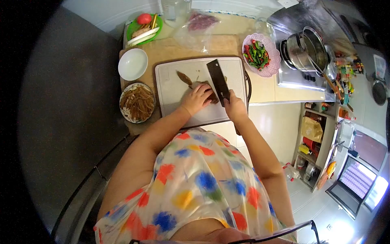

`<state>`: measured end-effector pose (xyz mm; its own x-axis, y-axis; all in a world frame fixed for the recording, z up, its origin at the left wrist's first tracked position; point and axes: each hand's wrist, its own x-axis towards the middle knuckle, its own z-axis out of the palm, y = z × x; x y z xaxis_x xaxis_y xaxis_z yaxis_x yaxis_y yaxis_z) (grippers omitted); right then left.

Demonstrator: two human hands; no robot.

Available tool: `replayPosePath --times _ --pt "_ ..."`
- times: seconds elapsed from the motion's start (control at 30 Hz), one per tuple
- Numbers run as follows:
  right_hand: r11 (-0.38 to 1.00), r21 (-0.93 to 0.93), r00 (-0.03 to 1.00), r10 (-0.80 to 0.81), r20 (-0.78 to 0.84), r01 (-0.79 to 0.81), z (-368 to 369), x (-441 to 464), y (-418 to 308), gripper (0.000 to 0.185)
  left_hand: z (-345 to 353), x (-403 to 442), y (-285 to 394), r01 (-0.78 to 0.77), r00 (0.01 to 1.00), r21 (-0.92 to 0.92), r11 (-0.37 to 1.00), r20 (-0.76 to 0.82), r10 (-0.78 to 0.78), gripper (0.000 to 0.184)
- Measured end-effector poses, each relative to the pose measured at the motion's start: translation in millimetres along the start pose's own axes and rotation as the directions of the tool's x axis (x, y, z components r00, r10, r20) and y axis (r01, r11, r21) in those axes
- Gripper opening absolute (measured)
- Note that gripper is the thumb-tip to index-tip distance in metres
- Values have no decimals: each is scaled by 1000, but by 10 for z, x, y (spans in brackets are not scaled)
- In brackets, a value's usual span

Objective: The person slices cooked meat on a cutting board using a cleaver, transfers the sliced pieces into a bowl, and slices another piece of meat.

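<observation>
A white cutting board (172, 91) with a dark rim lies in front of me. My left hand (196, 99) presses a brown, flattish piece of food (213, 97) onto the board, its fingers bent over it and hiding part of it. My right hand (235, 106) grips a cleaver (218, 79) by its handle. The dark blade is just right of the left fingertips; whether it touches the food I cannot tell. Another slim brown piece (184, 77) rests beyond my left hand, with a few small crumbs near it.
Left of the board are a white bowl (133, 64), a bowl of brown shreds (137, 103) and a green plate (156, 35) of vegetables. Behind lies a plastic bag of meat (201, 23). At right are a pink bowl of cut peppers (274, 61) and a pot (298, 51) on the stove.
</observation>
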<state>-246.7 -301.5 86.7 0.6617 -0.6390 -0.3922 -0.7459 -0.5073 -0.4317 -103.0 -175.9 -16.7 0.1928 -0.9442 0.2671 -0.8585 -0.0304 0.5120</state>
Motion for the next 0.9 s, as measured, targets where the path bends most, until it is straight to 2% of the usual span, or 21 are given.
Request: replayPosePath --times 0.07,0.1,0.37,0.6,0.7,0.8,0.9 --pt "997 -58 998 -41 55 44 -26 -23 -33 47 16 -12 -16 -2 1000 19 1000 13 2 42" --pt "995 -90 996 -44 76 50 -85 -60 -102 27 12 -11 -15 1 1000 14 1000 20 -2 42" --pt "990 -132 995 -45 84 56 -10 -101 -93 27 -28 20 -22 -9 1000 14 1000 24 8 39" --pt "983 -146 991 -99 93 111 40 -27 -126 34 -25 13 -20 20 999 2 1000 47 -20 36" --pt "982 -173 991 -58 121 79 97 -16 -164 36 -32 1 -35 25 998 7 1000 55 -26 37" --pt "981 -190 988 -21 155 51 76 50 -276 29 14 -30 -30 39 998 3 999 52 -39 37" --pt "987 -152 993 -35 110 52 93 125 -360 28 -60 11 2 47 997 33 998 55 -49 37"
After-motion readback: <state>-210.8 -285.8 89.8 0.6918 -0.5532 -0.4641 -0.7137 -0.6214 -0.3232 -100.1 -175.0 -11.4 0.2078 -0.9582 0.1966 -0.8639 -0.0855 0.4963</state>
